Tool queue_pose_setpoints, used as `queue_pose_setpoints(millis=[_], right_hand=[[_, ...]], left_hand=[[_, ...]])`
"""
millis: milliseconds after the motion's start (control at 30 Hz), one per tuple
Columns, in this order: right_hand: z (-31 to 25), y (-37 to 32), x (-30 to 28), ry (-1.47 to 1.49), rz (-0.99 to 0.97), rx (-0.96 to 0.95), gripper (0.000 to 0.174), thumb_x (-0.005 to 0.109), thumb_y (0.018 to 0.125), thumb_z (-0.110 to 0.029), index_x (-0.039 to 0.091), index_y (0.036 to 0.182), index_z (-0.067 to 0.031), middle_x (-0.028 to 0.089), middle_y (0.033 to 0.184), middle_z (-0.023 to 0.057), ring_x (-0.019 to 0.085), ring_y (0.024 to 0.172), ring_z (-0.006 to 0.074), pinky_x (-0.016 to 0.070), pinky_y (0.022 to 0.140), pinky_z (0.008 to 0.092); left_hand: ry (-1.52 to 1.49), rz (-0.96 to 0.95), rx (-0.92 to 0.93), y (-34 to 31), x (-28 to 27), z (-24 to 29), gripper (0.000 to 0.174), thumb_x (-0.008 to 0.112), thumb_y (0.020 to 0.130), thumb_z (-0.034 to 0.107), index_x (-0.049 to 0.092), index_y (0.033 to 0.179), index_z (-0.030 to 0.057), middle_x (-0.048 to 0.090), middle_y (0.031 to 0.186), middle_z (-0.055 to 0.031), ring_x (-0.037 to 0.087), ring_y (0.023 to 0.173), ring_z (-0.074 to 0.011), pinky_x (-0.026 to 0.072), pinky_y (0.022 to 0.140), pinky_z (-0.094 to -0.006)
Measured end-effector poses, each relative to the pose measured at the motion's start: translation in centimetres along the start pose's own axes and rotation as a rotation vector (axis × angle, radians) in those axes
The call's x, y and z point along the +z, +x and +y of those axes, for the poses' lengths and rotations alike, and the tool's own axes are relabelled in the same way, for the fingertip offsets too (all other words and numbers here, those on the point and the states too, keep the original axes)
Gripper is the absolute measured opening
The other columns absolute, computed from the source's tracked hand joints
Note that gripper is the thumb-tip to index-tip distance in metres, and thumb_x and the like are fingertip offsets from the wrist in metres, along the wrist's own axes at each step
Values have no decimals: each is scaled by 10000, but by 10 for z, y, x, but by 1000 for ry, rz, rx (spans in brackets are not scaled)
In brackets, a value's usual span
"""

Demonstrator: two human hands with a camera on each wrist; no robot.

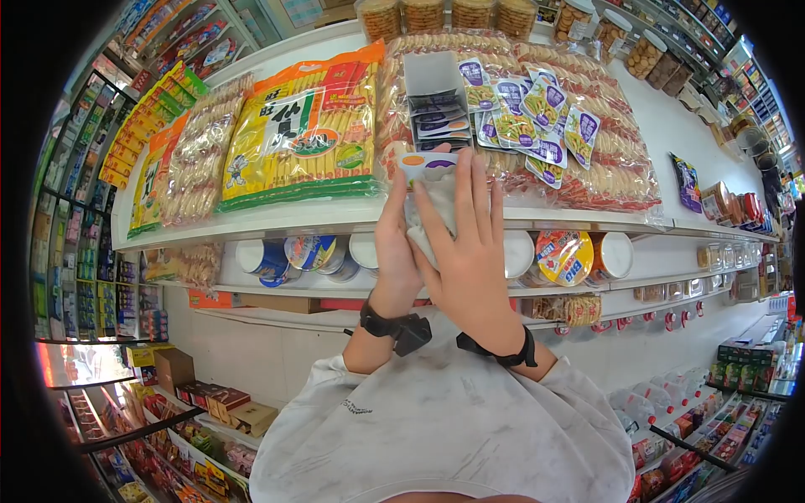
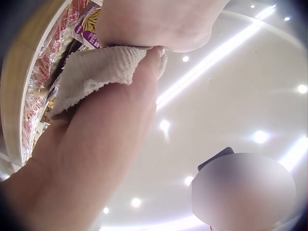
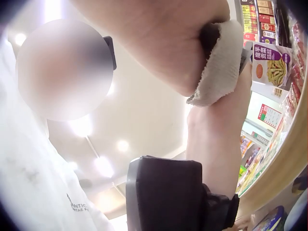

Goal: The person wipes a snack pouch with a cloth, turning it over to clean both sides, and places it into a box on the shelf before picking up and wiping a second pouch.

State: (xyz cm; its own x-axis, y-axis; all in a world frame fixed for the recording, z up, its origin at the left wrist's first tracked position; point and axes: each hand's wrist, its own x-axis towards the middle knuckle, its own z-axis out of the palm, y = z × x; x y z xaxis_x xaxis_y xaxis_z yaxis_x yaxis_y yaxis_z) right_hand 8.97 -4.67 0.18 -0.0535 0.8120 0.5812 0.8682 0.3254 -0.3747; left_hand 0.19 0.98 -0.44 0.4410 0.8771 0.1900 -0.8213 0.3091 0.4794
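My left hand holds a white snack packet with purple and orange print, its fingertips showing behind the upper edge. A whitish cloth lies between my two hands and over the packet's lower part. My right hand presses the cloth with straight fingers. In the left wrist view, the rough-woven cloth covers most of the held packet. Just beyond the hands stands an opened display box with similar packets upright inside. To its right lies a loose pile of purple-and-white packets.
Clear bags of rice crackers lie under the pile. A large yellow snack bag is at the left. Jars of biscuits line the back. Below the shelf edge stand instant noodle cups. A dark purple pouch lies far right.
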Motion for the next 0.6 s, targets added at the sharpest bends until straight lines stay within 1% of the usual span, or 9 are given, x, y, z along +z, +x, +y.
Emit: queue_pose_setpoints(millis=[33,100,167,233,300,333,400,500,600], right_hand=[[-2,0,-1,-2,-2,-6,633,714,793,-191,540,1383,-41,206,1561,337,206,1458,491,195,1145,617],[-9,1,-6,-3,-8,-12,651,728,766,-193,550,1378,-56,207,1560,339,217,1452,494,204,1144,619],[-14,-1,-10,-31,-1,-29,668,739,741,-191,557,1373,-71,212,1558,340,231,1443,502,217,1138,627],[-21,-2,-16,-43,32,-38,595,700,763,-181,579,1334,-70,277,1529,329,285,1424,486,252,1125,620],[-29,-2,-22,-37,87,-37,444,610,832,-163,613,1262,-52,403,1474,308,378,1396,445,309,1104,600],[-28,-4,-21,-48,64,-53,521,654,790,-168,599,1297,-64,346,1495,326,334,1403,480,288,1109,615],[-26,-8,-20,-70,21,-86,690,742,706,-179,569,1368,-90,232,1536,362,246,1416,549,246,1119,644],[-26,-9,-20,-80,35,-105,686,734,712,-172,568,1374,-98,238,1532,365,254,1406,562,257,1113,646],[-31,-4,-20,-24,167,-82,463,588,827,-141,610,1276,-31,419,1473,283,392,1390,434,342,1088,595]], left_hand=[[13,4,9,0,6,3,527,265,1085,349,369,1465,-2,468,1471,-138,440,1363,-252,328,1154,-389],[-247,328,-28,-1,40,18,526,264,1084,348,383,1455,-6,477,1463,-142,455,1350,-248,337,1147,-391],[-226,345,2,-7,44,18,545,255,1081,367,379,1453,-12,476,1459,-160,459,1346,-260,336,1147,-396],[70,39,92,-16,26,8,584,240,1076,406,357,1459,-19,465,1459,-191,454,1351,-288,325,1153,-404],[-59,-81,110,-18,22,7,593,230,1074,407,355,1454,-32,466,1451,-208,454,1350,-296,324,1153,-407],[-123,-141,121,-19,21,7,598,225,1073,407,353,1451,-38,467,1446,-216,454,1349,-301,324,1153,-408],[-4,-63,128,-22,25,9,597,223,1071,404,355,1447,-41,467,1443,-224,453,1349,-308,321,1154,-409],[77,-3,131,-23,28,10,591,221,1070,395,360,1441,-44,466,1441,-234,456,1345,-316,322,1153,-408],[-64,-98,163,-22,23,10,579,224,1070,381,363,1436,-47,459,1437,-254,442,1351,-337,322,1152,-423]])
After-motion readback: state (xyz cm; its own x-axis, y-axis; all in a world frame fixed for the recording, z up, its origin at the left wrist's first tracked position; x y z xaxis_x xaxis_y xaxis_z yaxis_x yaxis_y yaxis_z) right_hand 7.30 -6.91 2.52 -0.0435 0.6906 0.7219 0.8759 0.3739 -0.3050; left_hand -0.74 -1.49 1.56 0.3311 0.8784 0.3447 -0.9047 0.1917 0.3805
